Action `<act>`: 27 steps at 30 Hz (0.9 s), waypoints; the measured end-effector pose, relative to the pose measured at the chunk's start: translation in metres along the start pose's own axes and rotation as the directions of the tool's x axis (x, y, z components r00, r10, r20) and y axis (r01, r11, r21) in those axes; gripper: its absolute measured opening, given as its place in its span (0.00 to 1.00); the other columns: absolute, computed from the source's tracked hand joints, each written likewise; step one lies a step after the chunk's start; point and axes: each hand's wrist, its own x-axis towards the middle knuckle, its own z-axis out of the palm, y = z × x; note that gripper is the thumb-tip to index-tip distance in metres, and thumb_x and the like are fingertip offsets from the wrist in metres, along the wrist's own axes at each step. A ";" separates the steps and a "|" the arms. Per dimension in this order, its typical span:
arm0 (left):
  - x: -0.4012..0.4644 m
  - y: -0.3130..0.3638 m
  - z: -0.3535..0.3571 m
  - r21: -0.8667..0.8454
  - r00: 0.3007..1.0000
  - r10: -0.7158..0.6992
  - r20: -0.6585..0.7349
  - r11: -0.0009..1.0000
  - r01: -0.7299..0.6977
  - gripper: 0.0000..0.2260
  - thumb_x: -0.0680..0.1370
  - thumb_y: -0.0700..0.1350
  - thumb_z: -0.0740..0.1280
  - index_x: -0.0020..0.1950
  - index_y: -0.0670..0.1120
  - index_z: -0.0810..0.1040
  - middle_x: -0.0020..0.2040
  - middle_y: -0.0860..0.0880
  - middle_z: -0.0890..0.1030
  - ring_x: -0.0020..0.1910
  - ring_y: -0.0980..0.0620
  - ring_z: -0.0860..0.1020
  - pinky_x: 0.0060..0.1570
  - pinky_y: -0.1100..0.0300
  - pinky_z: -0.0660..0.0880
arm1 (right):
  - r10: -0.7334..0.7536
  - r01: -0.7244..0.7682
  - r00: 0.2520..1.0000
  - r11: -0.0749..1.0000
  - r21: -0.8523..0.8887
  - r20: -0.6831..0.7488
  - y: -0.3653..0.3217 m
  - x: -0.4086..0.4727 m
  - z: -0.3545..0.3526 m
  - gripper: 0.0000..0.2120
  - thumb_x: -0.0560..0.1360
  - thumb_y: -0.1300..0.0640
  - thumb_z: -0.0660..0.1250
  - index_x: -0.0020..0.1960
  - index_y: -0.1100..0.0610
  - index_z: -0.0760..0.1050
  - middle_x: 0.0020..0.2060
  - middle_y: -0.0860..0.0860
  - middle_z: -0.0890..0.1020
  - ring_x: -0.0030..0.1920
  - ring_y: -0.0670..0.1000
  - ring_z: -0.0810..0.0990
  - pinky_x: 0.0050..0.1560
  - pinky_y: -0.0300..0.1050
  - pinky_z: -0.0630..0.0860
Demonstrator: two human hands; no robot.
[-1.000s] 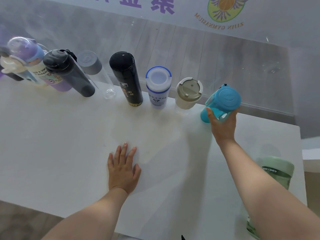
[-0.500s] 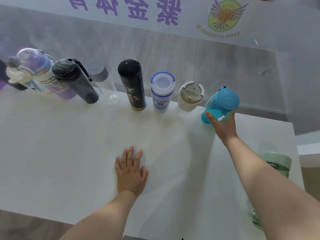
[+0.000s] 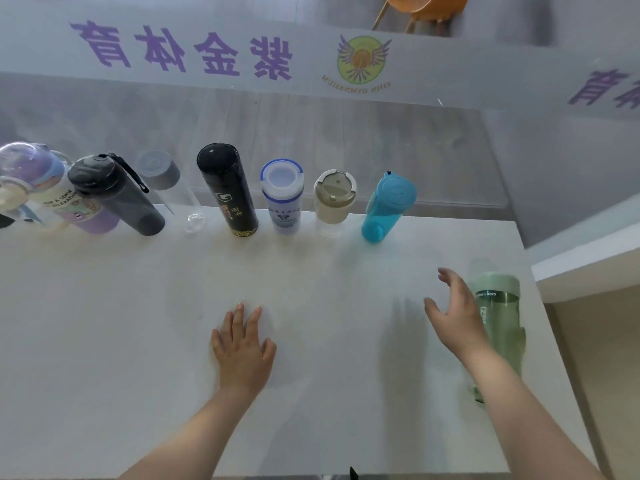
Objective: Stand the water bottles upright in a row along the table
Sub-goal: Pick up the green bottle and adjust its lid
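Note:
Several bottles stand upright in a row along the far edge of the white table (image 3: 138, 341). From the right they are a turquoise bottle (image 3: 388, 206), a beige-lidded cup (image 3: 333, 202), a white bottle with a blue rim (image 3: 282, 197), a black flask (image 3: 227, 188), a clear bottle with a grey cap (image 3: 166, 181), a dark grey bottle (image 3: 114, 194) and a purple one (image 3: 45, 188). A green bottle (image 3: 498, 317) lies near the table's right edge. My right hand (image 3: 453, 313) hovers open just left of it, fingers spread. My left hand (image 3: 242, 348) rests flat on the table.
A frosted glass wall with purple lettering and a round logo (image 3: 363, 60) runs right behind the row. The table's right edge (image 3: 533, 306) drops off beside the green bottle. An orange chair (image 3: 426, 8) shows beyond the glass.
My right hand let go of the turquoise bottle, which now stands in the row, and drew back toward the green bottle. My left hand stayed flat.

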 end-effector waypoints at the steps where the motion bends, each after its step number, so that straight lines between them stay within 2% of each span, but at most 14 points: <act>1: 0.000 0.002 -0.002 0.014 1.000 -0.004 0.006 1.000 0.004 0.32 0.69 0.55 0.54 0.72 0.50 0.67 0.75 0.43 0.64 0.75 0.43 0.57 0.71 0.49 0.41 | -0.002 0.001 0.999 1.000 -0.030 -0.035 0.005 -0.010 -0.009 0.27 0.75 0.63 0.67 0.72 0.58 0.65 0.67 0.55 0.72 0.69 0.54 0.68 0.67 0.43 0.60; 3: -0.001 0.010 -0.005 0.027 1.000 -0.013 0.018 1.000 0.013 0.32 0.68 0.53 0.57 0.73 0.48 0.67 0.75 0.42 0.63 0.75 0.42 0.56 0.71 0.47 0.43 | 0.010 -0.021 0.993 0.996 -0.088 -0.117 0.018 -0.029 -0.025 0.25 0.74 0.65 0.68 0.70 0.59 0.68 0.65 0.56 0.73 0.67 0.55 0.68 0.67 0.43 0.60; 5: -0.004 0.022 -0.005 0.036 0.998 0.018 0.058 0.999 -0.020 0.33 0.68 0.51 0.59 0.74 0.47 0.64 0.77 0.42 0.60 0.76 0.44 0.53 0.72 0.47 0.42 | 0.026 -0.050 0.984 0.990 -0.134 -0.176 0.034 -0.045 -0.037 0.25 0.73 0.66 0.69 0.68 0.60 0.69 0.64 0.58 0.74 0.65 0.57 0.68 0.68 0.52 0.63; 6: -0.006 0.030 -0.004 0.047 0.995 0.051 0.084 0.997 -0.055 0.33 0.69 0.51 0.59 0.75 0.47 0.63 0.77 0.43 0.58 0.77 0.44 0.52 0.72 0.47 0.42 | 0.037 -0.064 0.982 0.988 -0.142 -0.186 0.043 -0.052 -0.041 0.25 0.72 0.67 0.69 0.68 0.61 0.68 0.64 0.60 0.73 0.64 0.57 0.67 0.68 0.57 0.65; 8: -0.014 0.047 0.001 0.065 0.979 0.159 0.124 0.984 -0.168 0.32 0.70 0.51 0.59 0.75 0.47 0.63 0.77 0.44 0.61 0.76 0.45 0.55 0.71 0.50 0.45 | 0.089 -0.113 0.981 0.985 -0.134 -0.173 0.061 -0.062 -0.048 0.28 0.72 0.67 0.70 0.70 0.62 0.66 0.66 0.62 0.70 0.67 0.60 0.66 0.68 0.59 0.64; 10: -0.021 0.066 0.009 0.050 0.926 0.326 0.188 0.939 -0.341 0.31 0.68 0.51 0.57 0.72 0.46 0.67 0.72 0.44 0.69 0.72 0.46 0.61 0.68 0.51 0.53 | 0.191 -0.203 0.974 0.975 -0.089 -0.122 0.075 -0.071 -0.054 0.31 0.73 0.65 0.69 0.73 0.60 0.61 0.72 0.61 0.64 0.72 0.60 0.61 0.70 0.57 0.61; 12: -0.027 0.089 0.019 0.037 0.856 0.461 0.235 0.876 -0.482 0.31 0.68 0.51 0.57 0.71 0.47 0.66 0.70 0.44 0.72 0.70 0.46 0.63 0.66 0.52 0.57 | 0.251 -0.253 0.965 0.967 -0.023 -0.075 0.086 -0.076 -0.059 0.34 0.75 0.62 0.69 0.75 0.58 0.57 0.75 0.58 0.60 0.74 0.58 0.59 0.71 0.54 0.60; 15: -0.038 0.130 0.034 -0.067 0.767 0.563 0.307 0.817 -0.573 0.30 0.71 0.51 0.56 0.74 0.48 0.64 0.73 0.48 0.70 0.72 0.46 0.66 0.69 0.56 0.56 | 0.292 -0.291 0.956 0.956 0.045 -0.005 0.101 -0.078 -0.068 0.37 0.75 0.58 0.70 0.77 0.55 0.52 0.75 0.56 0.59 0.73 0.57 0.62 0.69 0.53 0.64; 17: -0.048 0.164 0.040 -0.128 0.727 0.597 0.339 0.795 -0.594 0.31 0.72 0.53 0.52 0.76 0.49 0.62 0.75 0.50 0.65 0.75 0.49 0.61 0.73 0.62 0.50 | 0.318 -0.323 0.946 0.943 0.078 0.062 0.110 -0.076 -0.077 0.38 0.75 0.54 0.70 0.77 0.52 0.50 0.74 0.54 0.61 0.72 0.55 0.65 0.67 0.54 0.67; 19: -0.059 0.199 0.045 -0.224 0.706 0.610 0.360 0.791 -0.569 0.30 0.74 0.54 0.52 0.76 0.49 0.61 0.75 0.51 0.64 0.75 0.51 0.60 0.71 0.67 0.49 | 0.326 -0.340 0.936 0.934 0.106 0.134 0.120 -0.074 -0.085 0.39 0.75 0.53 0.70 0.76 0.49 0.49 0.73 0.53 0.65 0.69 0.54 0.69 0.64 0.52 0.71; 21: -0.070 0.233 0.051 -0.327 0.702 0.590 0.398 0.807 -0.492 0.26 0.78 0.52 0.59 0.76 0.50 0.61 0.73 0.52 0.67 0.71 0.54 0.64 0.68 0.69 0.53 | 0.323 -0.353 0.924 0.926 0.131 0.207 0.130 -0.070 -0.093 0.39 0.75 0.52 0.70 0.76 0.47 0.48 0.70 0.51 0.67 0.66 0.53 0.72 0.61 0.52 0.74; 24: -0.087 0.276 0.063 -0.489 0.699 0.504 0.507 0.836 -0.249 0.28 0.78 0.52 0.66 0.75 0.54 0.60 0.70 0.54 0.70 0.62 0.59 0.71 0.63 0.66 0.65 | 0.341 -0.403 0.890 0.898 0.176 0.302 0.144 -0.061 -0.102 0.37 0.76 0.49 0.68 0.77 0.48 0.49 0.65 0.52 0.72 0.58 0.50 0.76 0.56 0.47 0.74; 27: -0.101 0.308 0.075 -0.599 0.686 0.438 0.581 0.801 -0.004 0.33 0.75 0.54 0.70 0.76 0.55 0.57 0.66 0.55 0.71 0.57 0.57 0.75 0.58 0.60 0.74 | 0.336 -0.420 0.878 0.883 0.211 0.342 0.157 -0.053 -0.106 0.36 0.76 0.48 0.68 0.76 0.49 0.52 0.63 0.53 0.76 0.57 0.50 0.77 0.54 0.43 0.71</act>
